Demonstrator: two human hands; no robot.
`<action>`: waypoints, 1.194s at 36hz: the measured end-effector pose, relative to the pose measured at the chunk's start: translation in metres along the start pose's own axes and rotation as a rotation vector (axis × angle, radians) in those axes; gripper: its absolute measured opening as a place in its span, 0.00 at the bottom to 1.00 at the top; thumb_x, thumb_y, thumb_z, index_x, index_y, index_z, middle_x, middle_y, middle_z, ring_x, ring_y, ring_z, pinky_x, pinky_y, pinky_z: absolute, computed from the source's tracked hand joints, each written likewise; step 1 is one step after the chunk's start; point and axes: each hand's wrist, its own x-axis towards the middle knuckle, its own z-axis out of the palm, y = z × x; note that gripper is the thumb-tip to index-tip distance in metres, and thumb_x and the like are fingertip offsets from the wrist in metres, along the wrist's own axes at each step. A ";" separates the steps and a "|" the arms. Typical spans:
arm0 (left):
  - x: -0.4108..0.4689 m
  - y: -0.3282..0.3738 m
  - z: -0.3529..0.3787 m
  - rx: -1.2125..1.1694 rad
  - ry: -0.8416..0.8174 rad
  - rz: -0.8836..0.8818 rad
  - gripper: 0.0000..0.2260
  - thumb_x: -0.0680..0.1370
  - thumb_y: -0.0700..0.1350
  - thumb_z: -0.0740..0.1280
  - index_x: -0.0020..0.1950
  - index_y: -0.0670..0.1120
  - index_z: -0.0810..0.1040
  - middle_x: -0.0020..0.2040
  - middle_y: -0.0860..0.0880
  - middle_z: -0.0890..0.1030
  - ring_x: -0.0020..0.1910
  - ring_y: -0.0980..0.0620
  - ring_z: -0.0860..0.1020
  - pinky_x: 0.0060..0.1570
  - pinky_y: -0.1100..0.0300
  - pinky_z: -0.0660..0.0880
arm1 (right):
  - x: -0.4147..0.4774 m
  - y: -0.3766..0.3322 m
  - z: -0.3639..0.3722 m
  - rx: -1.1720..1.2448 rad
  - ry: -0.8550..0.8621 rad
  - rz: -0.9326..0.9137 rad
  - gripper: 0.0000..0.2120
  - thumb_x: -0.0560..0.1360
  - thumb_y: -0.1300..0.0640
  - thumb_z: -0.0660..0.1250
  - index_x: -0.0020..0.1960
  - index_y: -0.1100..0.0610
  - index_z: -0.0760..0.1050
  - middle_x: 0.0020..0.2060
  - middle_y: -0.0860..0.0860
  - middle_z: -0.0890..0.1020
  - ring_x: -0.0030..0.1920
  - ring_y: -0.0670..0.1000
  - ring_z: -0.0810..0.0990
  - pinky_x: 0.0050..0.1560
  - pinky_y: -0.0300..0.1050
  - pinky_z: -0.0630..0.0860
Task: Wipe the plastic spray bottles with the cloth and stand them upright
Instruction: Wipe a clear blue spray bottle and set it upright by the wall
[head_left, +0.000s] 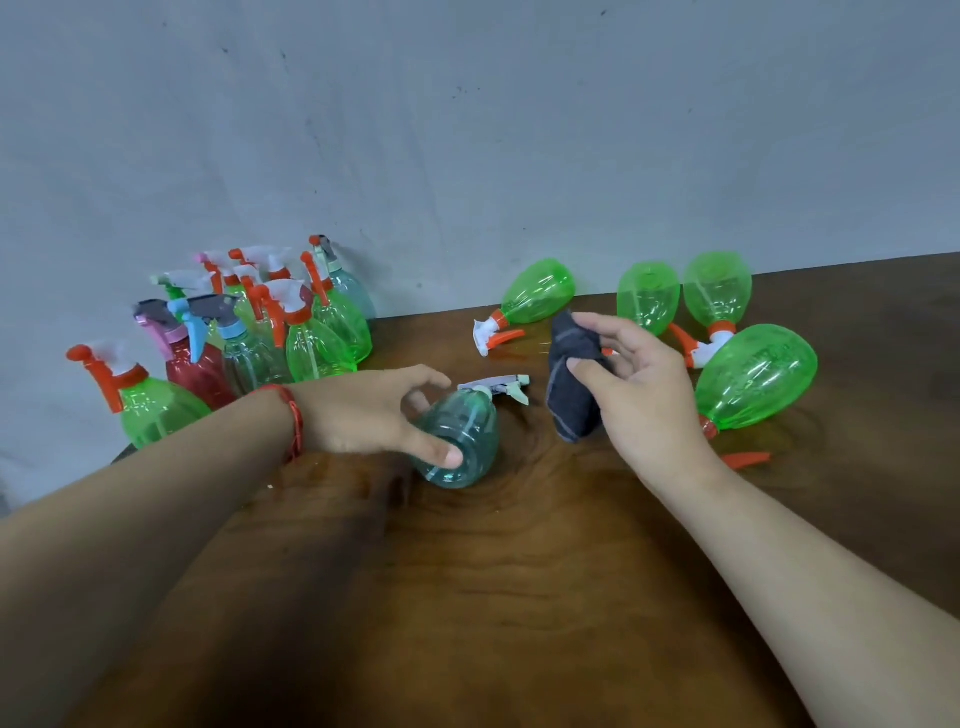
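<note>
A teal see-through spray bottle (464, 441) lies on its side mid-table, its grey-white trigger head pointing right. My left hand (374, 415) curls round its base, thumb on the near side. My right hand (639, 384) holds a dark grey cloth (571, 379) just right of that bottle, thumb pressed on the cloth. Several green bottles lie on their sides: one (535, 293) by the wall, two (649, 296) (719, 288) further right, a large one (753, 376) beside my right wrist. A cluster of upright bottles (291, 322) stands at the back left.
The wooden table (493, 597) butts against a grey wall (467, 130) at the back. Its left edge runs close to an upright green bottle (150, 400) with an orange trigger. A red upright bottle (195, 366) stands in the cluster.
</note>
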 end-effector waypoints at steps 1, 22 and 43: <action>0.001 -0.003 0.003 -0.039 0.006 -0.012 0.50 0.64 0.73 0.79 0.81 0.62 0.62 0.65 0.62 0.79 0.60 0.58 0.82 0.70 0.51 0.76 | -0.001 -0.001 0.001 -0.026 -0.034 0.011 0.22 0.77 0.71 0.72 0.61 0.46 0.83 0.56 0.44 0.87 0.59 0.45 0.86 0.62 0.44 0.80; 0.015 0.005 0.080 -0.794 0.525 0.370 0.51 0.63 0.39 0.87 0.81 0.53 0.66 0.70 0.52 0.80 0.67 0.53 0.82 0.63 0.59 0.80 | -0.016 -0.011 0.016 0.092 -0.303 0.212 0.23 0.81 0.74 0.64 0.66 0.52 0.82 0.60 0.47 0.87 0.63 0.48 0.85 0.65 0.46 0.80; 0.017 0.000 0.089 -0.401 0.528 0.685 0.52 0.69 0.43 0.86 0.85 0.50 0.58 0.79 0.50 0.71 0.76 0.48 0.75 0.73 0.53 0.75 | -0.015 -0.001 0.018 -0.098 -0.290 0.013 0.20 0.80 0.63 0.65 0.68 0.48 0.83 0.66 0.44 0.83 0.71 0.47 0.79 0.76 0.56 0.71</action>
